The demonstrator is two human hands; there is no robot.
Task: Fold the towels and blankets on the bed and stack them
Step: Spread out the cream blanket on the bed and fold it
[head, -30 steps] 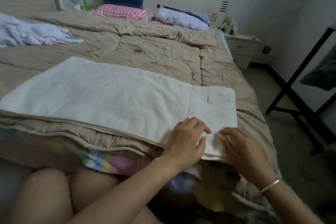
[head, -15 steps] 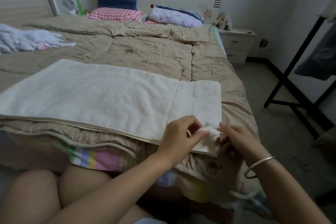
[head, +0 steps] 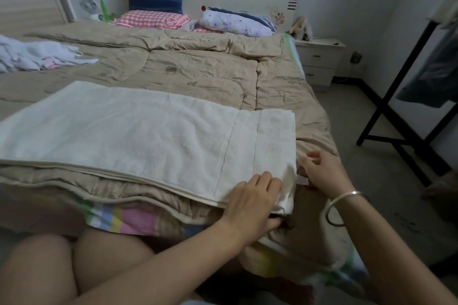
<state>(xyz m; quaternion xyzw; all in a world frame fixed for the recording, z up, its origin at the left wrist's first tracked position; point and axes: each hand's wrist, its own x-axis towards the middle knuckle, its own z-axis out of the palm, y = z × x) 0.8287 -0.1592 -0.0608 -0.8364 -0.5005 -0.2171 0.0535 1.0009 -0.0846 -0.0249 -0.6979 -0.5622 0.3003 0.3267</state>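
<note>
A cream towel [head: 148,136], folded into a long strip, lies across the near part of the tan quilt [head: 198,69] on the bed. My left hand [head: 250,200] grips the towel's near right corner, fingers on top and thumb tucked under the edge. My right hand [head: 322,173], with a silver bangle on its wrist, sits just beyond the towel's right edge. A small white tag [head: 302,180] sticks out between that edge and my right thumb; I cannot tell whether the hand pinches it. A crumpled heap of white and pink cloths [head: 37,54] lies at the far left of the bed.
Pillows [head: 153,18] lie against the headboard. A white nightstand [head: 319,57] stands to the right of the bed, and a black metal rack [head: 396,96] stands on the floor further right. My bare knees [head: 49,267] press against the bed's near edge.
Both hands pinched the towel's near right corner half a second ago. Now my left hand lies flatter over that corner and my right hand has drawn off to the right of the edge.
</note>
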